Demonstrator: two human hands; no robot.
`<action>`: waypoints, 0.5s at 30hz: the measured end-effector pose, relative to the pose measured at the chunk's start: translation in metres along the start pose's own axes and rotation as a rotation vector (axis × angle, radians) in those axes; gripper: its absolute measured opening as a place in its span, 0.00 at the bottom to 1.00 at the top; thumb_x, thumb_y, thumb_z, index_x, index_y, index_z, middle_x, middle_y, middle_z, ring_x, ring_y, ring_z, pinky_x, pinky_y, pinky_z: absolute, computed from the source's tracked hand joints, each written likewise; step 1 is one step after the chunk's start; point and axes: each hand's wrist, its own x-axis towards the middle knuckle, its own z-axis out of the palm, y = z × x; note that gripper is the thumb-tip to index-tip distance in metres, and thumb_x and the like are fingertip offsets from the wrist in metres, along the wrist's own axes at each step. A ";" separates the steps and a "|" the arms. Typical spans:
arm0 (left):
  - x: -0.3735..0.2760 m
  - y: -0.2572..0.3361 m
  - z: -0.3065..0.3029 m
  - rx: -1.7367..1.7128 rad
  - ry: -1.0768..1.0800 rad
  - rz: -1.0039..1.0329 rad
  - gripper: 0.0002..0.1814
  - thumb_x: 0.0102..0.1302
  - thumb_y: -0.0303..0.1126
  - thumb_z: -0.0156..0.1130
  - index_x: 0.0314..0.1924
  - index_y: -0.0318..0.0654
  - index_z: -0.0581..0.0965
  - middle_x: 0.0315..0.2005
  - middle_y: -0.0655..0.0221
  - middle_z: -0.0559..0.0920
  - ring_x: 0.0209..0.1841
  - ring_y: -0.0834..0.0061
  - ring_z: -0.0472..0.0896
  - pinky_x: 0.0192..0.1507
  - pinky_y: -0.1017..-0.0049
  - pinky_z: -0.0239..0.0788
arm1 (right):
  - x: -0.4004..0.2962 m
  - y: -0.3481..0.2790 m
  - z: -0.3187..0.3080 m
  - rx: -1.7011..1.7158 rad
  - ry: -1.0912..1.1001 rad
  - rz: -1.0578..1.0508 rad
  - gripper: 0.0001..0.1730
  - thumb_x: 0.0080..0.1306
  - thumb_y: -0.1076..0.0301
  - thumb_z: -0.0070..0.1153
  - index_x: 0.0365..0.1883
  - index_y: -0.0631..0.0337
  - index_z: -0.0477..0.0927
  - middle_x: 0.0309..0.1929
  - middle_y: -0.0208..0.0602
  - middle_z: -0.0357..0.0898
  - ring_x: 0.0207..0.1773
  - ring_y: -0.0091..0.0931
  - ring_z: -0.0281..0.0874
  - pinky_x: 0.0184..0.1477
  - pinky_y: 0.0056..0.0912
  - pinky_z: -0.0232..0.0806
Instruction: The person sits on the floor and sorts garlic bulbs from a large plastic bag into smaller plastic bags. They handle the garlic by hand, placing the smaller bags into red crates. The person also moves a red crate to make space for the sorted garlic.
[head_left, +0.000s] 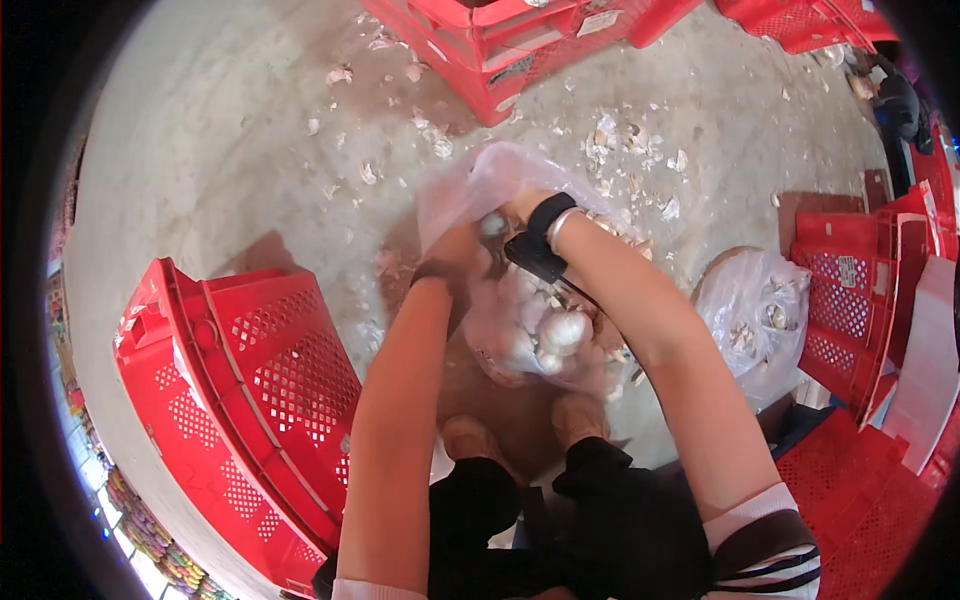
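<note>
A translucent pinkish plastic bag with garlic bulbs in its lower part is in front of my feet. My left hand is at the bag's upper part, gripping the plastic, blurred and partly veiled by it. Opposite it, my right hand grips the same upper part, its fingers largely hidden in the folds. Loose film billows up beyond both hands. Between them shows a small pale round thing, too blurred to name. A black strap with a dark device and a light bangle circle my right wrist.
Red plastic crates stand at the left, ahead and at the right. Another clear plastic bag lies by the right crate with some pale contents. Garlic skins litter the concrete floor. Part of a person shows at the far right.
</note>
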 end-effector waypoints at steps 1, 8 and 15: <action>-0.008 -0.007 0.002 -0.054 -0.023 0.011 0.21 0.56 0.33 0.59 0.50 0.35 0.75 0.38 0.64 0.81 0.36 0.71 0.77 0.42 0.73 0.69 | -0.005 0.000 -0.001 0.038 -0.001 -0.058 0.20 0.67 0.55 0.43 0.46 0.61 0.76 0.40 0.41 0.78 0.44 0.33 0.73 0.47 0.33 0.67; -0.081 -0.024 0.019 -0.305 0.066 -0.021 0.12 0.60 0.35 0.57 0.43 0.40 0.75 0.37 0.68 0.79 0.39 0.73 0.77 0.39 0.71 0.69 | -0.124 -0.067 -0.061 0.678 -0.234 0.275 0.19 0.70 0.53 0.40 0.42 0.57 0.76 0.35 0.37 0.80 0.35 0.26 0.77 0.37 0.27 0.72; -0.139 0.023 0.046 -1.468 -0.197 -0.362 0.16 0.69 0.49 0.45 0.34 0.47 0.73 0.36 0.66 0.78 0.37 0.66 0.79 0.36 0.67 0.73 | -0.240 -0.106 -0.062 1.804 -0.113 0.380 0.15 0.67 0.56 0.41 0.36 0.56 0.75 0.31 0.40 0.76 0.27 0.29 0.73 0.22 0.24 0.66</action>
